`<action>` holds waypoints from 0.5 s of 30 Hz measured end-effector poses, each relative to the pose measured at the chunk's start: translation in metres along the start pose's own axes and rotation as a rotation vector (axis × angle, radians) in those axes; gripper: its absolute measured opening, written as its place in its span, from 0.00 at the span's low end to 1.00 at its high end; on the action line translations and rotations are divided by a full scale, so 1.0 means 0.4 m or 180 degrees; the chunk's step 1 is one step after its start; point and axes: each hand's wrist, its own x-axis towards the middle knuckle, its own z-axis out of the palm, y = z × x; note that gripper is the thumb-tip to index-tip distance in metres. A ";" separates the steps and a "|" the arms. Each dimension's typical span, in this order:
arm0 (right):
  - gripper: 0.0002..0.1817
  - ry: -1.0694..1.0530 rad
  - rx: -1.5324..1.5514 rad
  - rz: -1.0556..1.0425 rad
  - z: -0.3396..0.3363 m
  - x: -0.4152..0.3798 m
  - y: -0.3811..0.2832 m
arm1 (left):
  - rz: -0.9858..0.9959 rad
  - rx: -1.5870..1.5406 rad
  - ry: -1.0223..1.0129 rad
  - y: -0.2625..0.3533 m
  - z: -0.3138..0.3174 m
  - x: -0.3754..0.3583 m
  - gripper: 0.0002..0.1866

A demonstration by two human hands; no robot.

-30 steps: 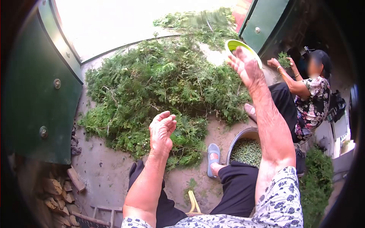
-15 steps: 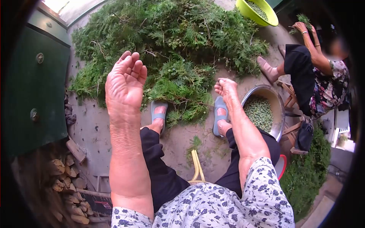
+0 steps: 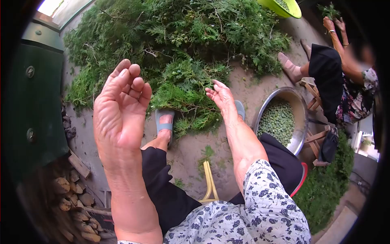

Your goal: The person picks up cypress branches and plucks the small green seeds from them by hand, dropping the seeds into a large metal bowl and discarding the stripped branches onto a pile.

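Observation:
My left hand [image 3: 124, 103] is raised palm up with its fingers loosely curved, and nothing shows in it. My right hand [image 3: 221, 96] reaches out at the edge of the green conifer branches [image 3: 191, 79], its thumb and fingers slightly apart; no object shows between them. In this view its fingertips overlap the sprigs. The branches lie in a large heap on the ground in front of my feet, with small pale-green cones among the leaves. Beside my right leg stands a metal basin [image 3: 301, 134] holding many green cones [image 3: 278, 122].
At the upper right, a co-worker [image 3: 339, 77] sits on a wooden stool, holding a green sprig [image 3: 328, 11]. A yellow-green bowl [image 3: 295, 11] with cones stands behind the heap. Cut firewood [image 3: 77, 199] and a dark green door [image 3: 36, 110] are on the left. More greenery [image 3: 325, 195] lies at right.
My right hand has moved left to the edge of the branches, and its fingers have spread from a more curled pose. My left hand has shifted left and appears larger, nearer the camera.

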 end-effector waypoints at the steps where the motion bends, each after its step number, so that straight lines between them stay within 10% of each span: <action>1: 0.25 -0.0183 0.0165 0.0147 0.023 0.008 0.001 | -0.0001 0.0016 -0.0006 -0.002 0.001 0.002 0.13; 15: 0.18 -0.0819 -0.0086 -0.1218 0.216 -0.239 -0.181 | -0.0082 0.0406 0.0525 -0.068 0.040 -0.015 0.14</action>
